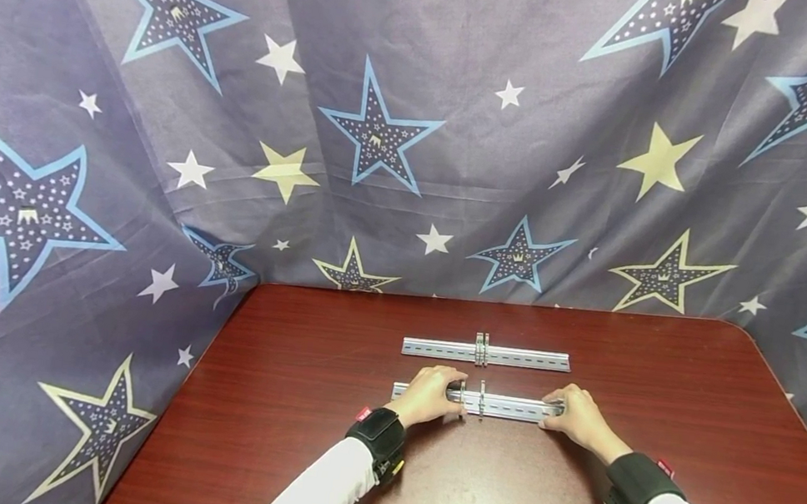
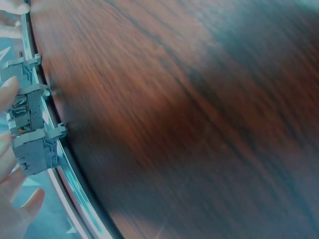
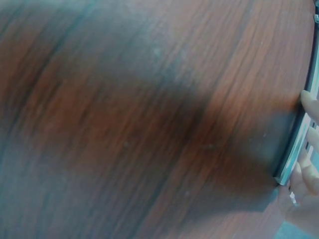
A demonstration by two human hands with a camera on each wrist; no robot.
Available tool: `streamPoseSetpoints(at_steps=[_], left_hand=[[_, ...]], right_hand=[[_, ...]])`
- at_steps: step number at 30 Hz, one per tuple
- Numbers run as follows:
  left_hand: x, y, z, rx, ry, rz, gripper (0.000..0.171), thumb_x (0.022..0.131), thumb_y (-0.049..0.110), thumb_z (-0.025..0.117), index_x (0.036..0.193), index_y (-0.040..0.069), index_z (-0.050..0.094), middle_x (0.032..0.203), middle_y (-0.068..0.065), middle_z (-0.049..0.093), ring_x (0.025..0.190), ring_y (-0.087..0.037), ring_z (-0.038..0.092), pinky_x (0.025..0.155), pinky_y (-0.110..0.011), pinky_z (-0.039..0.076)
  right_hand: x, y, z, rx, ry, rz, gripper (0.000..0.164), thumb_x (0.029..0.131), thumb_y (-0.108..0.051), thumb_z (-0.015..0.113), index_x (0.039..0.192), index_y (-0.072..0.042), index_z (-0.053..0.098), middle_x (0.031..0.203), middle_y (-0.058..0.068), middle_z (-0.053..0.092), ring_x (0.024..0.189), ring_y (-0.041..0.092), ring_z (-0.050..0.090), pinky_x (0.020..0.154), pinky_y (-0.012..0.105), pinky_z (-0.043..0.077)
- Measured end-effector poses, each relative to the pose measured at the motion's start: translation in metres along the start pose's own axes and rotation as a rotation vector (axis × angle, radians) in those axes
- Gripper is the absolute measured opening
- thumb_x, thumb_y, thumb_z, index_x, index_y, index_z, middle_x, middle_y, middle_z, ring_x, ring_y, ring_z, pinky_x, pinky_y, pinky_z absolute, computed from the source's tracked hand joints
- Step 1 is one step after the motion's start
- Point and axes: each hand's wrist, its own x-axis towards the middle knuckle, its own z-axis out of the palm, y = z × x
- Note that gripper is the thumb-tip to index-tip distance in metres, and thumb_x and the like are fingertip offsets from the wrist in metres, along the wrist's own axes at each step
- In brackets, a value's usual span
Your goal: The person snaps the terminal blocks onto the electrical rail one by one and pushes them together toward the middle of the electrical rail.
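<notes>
Across the table in front of me lies a slotted metal DIN rail (image 1: 516,409). My left hand (image 1: 429,395) pinches a thin grey terminal block (image 1: 463,397) on it, thumb at the near side and fingers at the far side. Just right of that stands a second terminal block (image 1: 482,399), apart from the hand. In the left wrist view, grey block bodies (image 2: 34,152) sit across the rail with fingertips beside them. My right hand (image 1: 580,417) grips the rail's right end; its fingers (image 3: 310,105) also show on the rail's edge in the right wrist view.
Behind, a second DIN rail (image 1: 437,349) lies roughly parallel, with terminal blocks (image 1: 481,350) standing close together near its middle. The brown wooden table (image 1: 275,438) reaches a star-patterned curtain (image 1: 451,233) at the back and left.
</notes>
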Motion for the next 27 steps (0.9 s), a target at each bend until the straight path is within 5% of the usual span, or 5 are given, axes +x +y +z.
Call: streamPoseSetpoints(at_steps=[6, 15, 27], left_hand=[[0.003, -0.006, 0.004, -0.046, 0.019, 0.039, 0.048, 0.068, 0.031, 0.073, 0.108, 0.006, 0.061, 0.100, -0.002, 0.064, 0.096, -0.014, 0.057, 0.083, -0.030, 0.039], [0.004, 0.006, 0.003, -0.047, -0.020, -0.056, 0.049, 0.065, 0.023, 0.075, 0.108, 0.003, 0.061, 0.103, -0.006, 0.063, 0.097, -0.018, 0.057, 0.086, -0.031, 0.039], [0.007, 0.014, 0.006, -0.020, 0.023, -0.053, 0.051, 0.062, 0.027, 0.077, 0.106, 0.006, 0.063, 0.100, -0.004, 0.065, 0.094, -0.016, 0.058, 0.085, -0.032, 0.037]], right_hand=[[0.002, 0.002, 0.001, -0.010, -0.002, -0.010, 0.031, 0.056, -0.014, 0.078, 0.080, 0.001, 0.068, 0.076, 0.010, 0.059, 0.073, 0.027, 0.053, 0.067, 0.038, 0.040], [0.003, 0.004, 0.000, -0.004, -0.014, -0.028, 0.030, 0.055, -0.012, 0.079, 0.080, 0.002, 0.068, 0.076, 0.010, 0.060, 0.072, 0.024, 0.056, 0.065, 0.035, 0.043], [0.003, 0.001, -0.001, 0.018, -0.005, -0.056, 0.030, 0.055, -0.011, 0.078, 0.079, 0.002, 0.068, 0.077, 0.011, 0.060, 0.070, 0.022, 0.056, 0.063, 0.032, 0.043]])
